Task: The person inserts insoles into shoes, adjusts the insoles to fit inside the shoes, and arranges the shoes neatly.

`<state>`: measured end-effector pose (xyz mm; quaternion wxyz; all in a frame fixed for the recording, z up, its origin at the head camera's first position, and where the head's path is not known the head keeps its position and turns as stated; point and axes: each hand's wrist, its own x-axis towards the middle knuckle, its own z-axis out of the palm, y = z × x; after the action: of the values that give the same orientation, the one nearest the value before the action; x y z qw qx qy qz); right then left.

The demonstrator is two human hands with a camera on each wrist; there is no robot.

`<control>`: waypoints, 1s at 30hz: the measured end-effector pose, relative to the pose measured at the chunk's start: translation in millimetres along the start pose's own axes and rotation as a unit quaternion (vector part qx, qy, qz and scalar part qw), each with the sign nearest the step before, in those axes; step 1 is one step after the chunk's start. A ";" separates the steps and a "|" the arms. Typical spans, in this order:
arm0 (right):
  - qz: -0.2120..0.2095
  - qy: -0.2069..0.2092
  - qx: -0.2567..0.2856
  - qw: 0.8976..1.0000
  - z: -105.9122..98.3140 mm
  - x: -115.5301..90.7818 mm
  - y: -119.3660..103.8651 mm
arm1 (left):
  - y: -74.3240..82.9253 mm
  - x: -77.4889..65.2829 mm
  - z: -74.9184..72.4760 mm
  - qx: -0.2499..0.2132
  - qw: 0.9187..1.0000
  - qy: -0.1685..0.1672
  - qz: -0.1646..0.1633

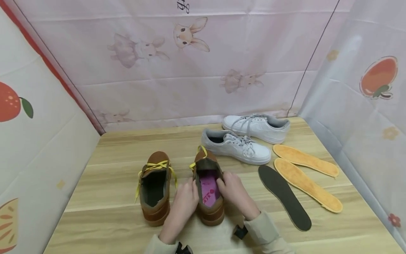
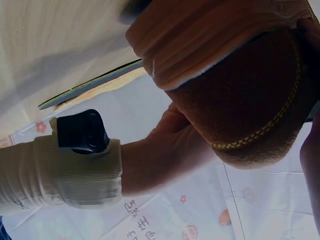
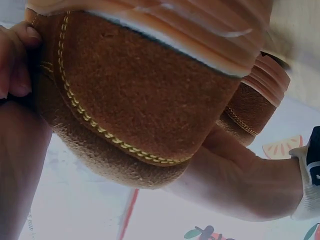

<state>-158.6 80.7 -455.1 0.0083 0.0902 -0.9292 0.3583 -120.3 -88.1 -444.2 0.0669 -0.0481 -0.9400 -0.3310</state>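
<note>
Nearest the left edge of the table [image 1: 98, 190] stands an empty brown shoe [image 1: 155, 208]. To its right, the left hand [image 1: 184, 199] clamps the left wall of the second brown shoe [image 1: 210, 213], which has a pink insole [image 1: 207, 187] inside; the right hand [image 1: 234, 190] grips the opposite wall. Seating that insole seems the step in hand; the next move likely calls for pressing it flat. White shoes [image 1: 236, 146] stand toward the back edge, a dark insole [image 1: 285, 197] and orange insoles [image 1: 309, 185] toward the right edge.

Head view from high, forward-down over the table [image 1: 111, 158]; both wrist views very near, towards same brown shoe [image 3: 140, 95].
</note>
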 end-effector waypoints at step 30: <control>0.097 0.055 -0.141 0.984 -108.0 -61.3 94.6 | 37.2 63.7 -38.1 0.102 0.994 -0.014 0.044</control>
<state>-120.1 231.4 -442.6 0.0371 -0.0216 -0.9730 0.2268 -174.5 -80.2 -381.8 0.0723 -0.0867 -0.9669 -0.2290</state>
